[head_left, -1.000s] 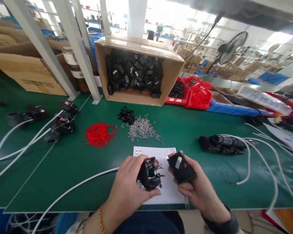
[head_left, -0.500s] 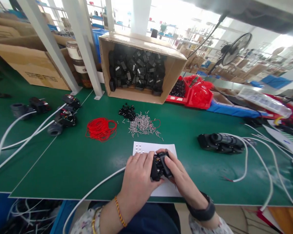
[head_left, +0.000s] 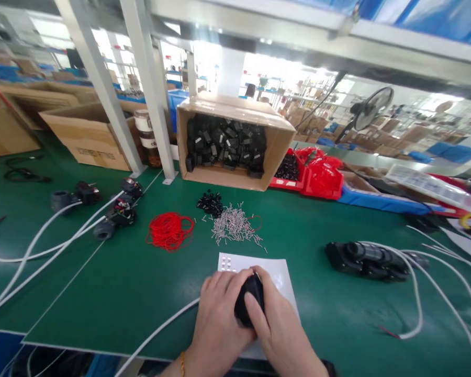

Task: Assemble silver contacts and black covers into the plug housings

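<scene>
Background carton [head_left: 84, 137] reads "FITTINGS"; 2 hands [head_left: 216, 317] [head_left: 281, 320] clasp casing [head_left: 251, 285].

"What's carrying it all?"
"A green table [head_left: 149, 283]."
"What's toward its far edge?"
"A carton [head_left: 235, 108], with red bins [head_left: 322, 191] just beside it."
"And by the near edge?"
"Paper [head_left: 281, 274]. Beyond it, a heap of screws [head_left: 234, 225] touching black caps [head_left: 211, 204], and red cord [head_left: 168, 231] near them."
"Left and right edges?"
"Black housings [head_left: 121, 212] toward each, with white cables [head_left: 418, 303]."
</scene>
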A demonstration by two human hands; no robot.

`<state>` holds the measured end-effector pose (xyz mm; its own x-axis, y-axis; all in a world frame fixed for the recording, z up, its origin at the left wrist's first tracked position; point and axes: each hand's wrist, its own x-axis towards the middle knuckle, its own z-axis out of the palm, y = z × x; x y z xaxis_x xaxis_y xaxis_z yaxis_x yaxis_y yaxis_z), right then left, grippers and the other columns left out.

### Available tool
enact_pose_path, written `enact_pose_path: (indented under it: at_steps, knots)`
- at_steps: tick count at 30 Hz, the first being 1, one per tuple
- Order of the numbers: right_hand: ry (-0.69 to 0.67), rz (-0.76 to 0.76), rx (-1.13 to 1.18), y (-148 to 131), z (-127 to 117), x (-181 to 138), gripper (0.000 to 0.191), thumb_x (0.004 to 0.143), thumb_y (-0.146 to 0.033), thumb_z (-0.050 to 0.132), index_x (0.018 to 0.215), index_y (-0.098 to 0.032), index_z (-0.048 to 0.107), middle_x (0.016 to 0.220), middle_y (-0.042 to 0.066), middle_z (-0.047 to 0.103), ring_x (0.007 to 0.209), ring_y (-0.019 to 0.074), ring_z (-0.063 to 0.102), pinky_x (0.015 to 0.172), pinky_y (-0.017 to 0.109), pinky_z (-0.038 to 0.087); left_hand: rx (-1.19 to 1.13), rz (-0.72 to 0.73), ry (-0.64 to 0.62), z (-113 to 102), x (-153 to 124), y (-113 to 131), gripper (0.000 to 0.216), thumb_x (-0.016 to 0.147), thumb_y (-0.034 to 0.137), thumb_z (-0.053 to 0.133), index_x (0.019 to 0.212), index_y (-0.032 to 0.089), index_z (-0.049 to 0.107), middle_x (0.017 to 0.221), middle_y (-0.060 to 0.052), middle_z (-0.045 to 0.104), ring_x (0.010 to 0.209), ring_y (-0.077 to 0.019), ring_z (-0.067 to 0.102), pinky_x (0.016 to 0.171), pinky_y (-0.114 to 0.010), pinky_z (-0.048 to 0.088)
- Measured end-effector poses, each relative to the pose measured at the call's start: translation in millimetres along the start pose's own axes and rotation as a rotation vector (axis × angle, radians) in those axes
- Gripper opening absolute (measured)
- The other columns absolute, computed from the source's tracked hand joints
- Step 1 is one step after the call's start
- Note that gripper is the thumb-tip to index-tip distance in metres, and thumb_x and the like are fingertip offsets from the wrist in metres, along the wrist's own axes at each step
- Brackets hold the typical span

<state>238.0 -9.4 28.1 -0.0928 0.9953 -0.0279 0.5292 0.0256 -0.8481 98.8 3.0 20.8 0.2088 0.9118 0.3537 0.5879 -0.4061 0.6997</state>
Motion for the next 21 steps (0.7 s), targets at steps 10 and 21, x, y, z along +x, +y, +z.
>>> enact_pose_path:
  at_steps: [10, 21]
  knots:
    - [-0.117, 0.277, 1.023, 10.5, 43.7, -2.2, 0.056, 0.062, -0.051, 0.08, 0.101, -0.014, 0.063, 0.083, 0.01, 0.068, 0.079, 0.0247, 0.066, 0.077, 0.036, 0.051, -0.687, -0.321, -0.251, -37.2, 0.4, -31.4, 0.087, 0.052, 0.038, 0.084, 0.124, 0.023, 0.038, 0.122, -0.01, 0.054, 0.11, -0.0286, 0.054, 0.094, -0.041, 0.043]
    - [0.008, 0.322, 0.964, -8.7, 45.1, -8.5, 0.058, 0.06, -0.048, 0.081, 0.104, -0.013, 0.065, 0.065, 0.004, 0.062, 0.055, 0.0193, 0.059, 0.051, 0.03, 0.052, -0.479, -0.372, -0.09, -36.5, 28.6, -16.0, 0.033, 0.082, 0.045, 0.049, 0.066, 0.018, 0.059, 0.075, -0.001, 0.053, 0.079, -0.0183, 0.054, 0.071, -0.029, 0.042]
